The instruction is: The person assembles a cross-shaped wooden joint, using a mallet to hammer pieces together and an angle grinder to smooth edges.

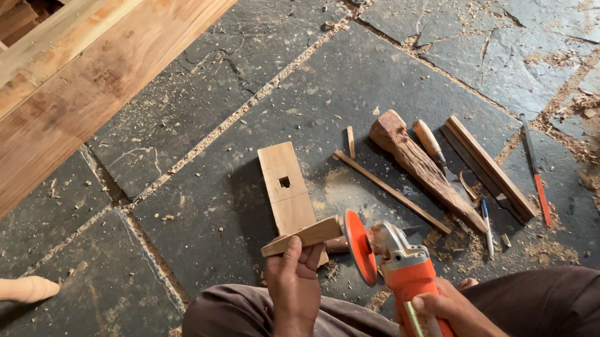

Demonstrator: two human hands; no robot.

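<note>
Left hand [294, 280] clenched round small wooden wedge [303, 236], raised above floor [182, 122] beside orange disc [359, 247], presumably for sanding; right hand [444, 309] gripping orange angle grinder [411, 284], steadied between knees.

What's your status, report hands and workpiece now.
Left hand grips small wood piece. Right hand holds orange grinder, disc beside the piece. Flat block lies behind.

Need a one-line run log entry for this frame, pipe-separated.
left hand: grips small wood piece | right hand: grips orange angle grinder | disc: beside piece, contact unclear | floor: mortised block, chisels, sawdust
</note>
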